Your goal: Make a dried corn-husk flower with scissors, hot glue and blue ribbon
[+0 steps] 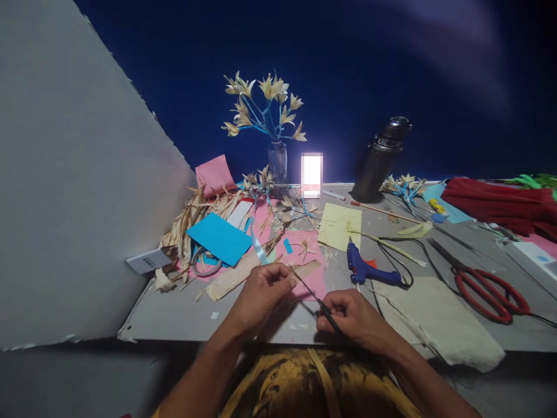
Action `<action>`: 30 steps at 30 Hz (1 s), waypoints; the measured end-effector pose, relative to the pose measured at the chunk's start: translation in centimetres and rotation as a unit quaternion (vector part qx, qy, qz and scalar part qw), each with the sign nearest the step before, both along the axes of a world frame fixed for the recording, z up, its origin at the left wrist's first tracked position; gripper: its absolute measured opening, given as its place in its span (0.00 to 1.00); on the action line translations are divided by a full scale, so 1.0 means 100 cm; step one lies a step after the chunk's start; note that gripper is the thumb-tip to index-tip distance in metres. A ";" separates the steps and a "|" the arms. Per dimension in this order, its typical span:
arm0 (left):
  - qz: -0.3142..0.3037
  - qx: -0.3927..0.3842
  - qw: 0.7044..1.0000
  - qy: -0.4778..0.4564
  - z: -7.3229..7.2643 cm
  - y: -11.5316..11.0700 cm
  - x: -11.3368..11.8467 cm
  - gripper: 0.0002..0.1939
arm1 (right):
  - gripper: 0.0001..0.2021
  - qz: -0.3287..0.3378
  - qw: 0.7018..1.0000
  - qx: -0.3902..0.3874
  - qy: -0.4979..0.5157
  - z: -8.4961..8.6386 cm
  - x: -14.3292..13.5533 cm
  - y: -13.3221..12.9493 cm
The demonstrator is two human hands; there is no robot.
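Note:
A thin dark wire (pixel 310 288), thicker and black toward its lower end, slants between my hands above the table's front edge. My left hand (pixel 266 290) pinches its upper end between thumb and forefinger. Lower down, my right hand (pixel 350 316) has its fingers curled round the thick black part. Beneath my hands lie a pink paper sheet (pixel 319 281) and a strip of dry husk (pixel 311 268). To the right of these, a blue glue gun (pixel 369 273) rests on the table close to my right hand. What the wire's tip touches inside my left fingers is hidden.
Red-handled scissors (pixel 491 293) and a pale cloth (pixel 439 313) lie at right. At the back stand a glass vase (pixel 277 162) of husk flowers (pixel 272 87), a bright blurred-out rectangle (pixel 311 174) and a dark flask (pixel 378 159). Dry husks (pixel 183 226) and blue paper (pixel 221 238) lie left.

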State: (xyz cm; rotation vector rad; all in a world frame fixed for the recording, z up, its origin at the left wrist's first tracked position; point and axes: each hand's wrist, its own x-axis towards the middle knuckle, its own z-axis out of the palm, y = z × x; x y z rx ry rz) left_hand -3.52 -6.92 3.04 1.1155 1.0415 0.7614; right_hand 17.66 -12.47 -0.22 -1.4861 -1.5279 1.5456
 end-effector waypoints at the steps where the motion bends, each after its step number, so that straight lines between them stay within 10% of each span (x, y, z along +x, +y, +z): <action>1: -0.003 -0.003 1.000 -0.006 0.000 0.001 0.000 0.11 | 0.17 -0.002 1.000 0.003 -0.005 -0.001 0.000 0.000; 15: -0.078 0.057 0.987 0.132 -0.012 0.043 -0.011 0.09 | 0.20 -0.042 0.997 0.026 -0.059 -0.011 -0.002 0.011; 21: -0.024 0.323 0.848 0.419 -0.014 0.066 -0.004 0.09 | 0.22 -0.089 0.996 0.025 -0.013 -0.012 0.002 0.007; 30: -0.097 0.320 0.820 0.465 -0.034 0.102 0.043 0.03 | 0.22 -0.167 0.983 0.001 0.072 -0.004 0.008 0.007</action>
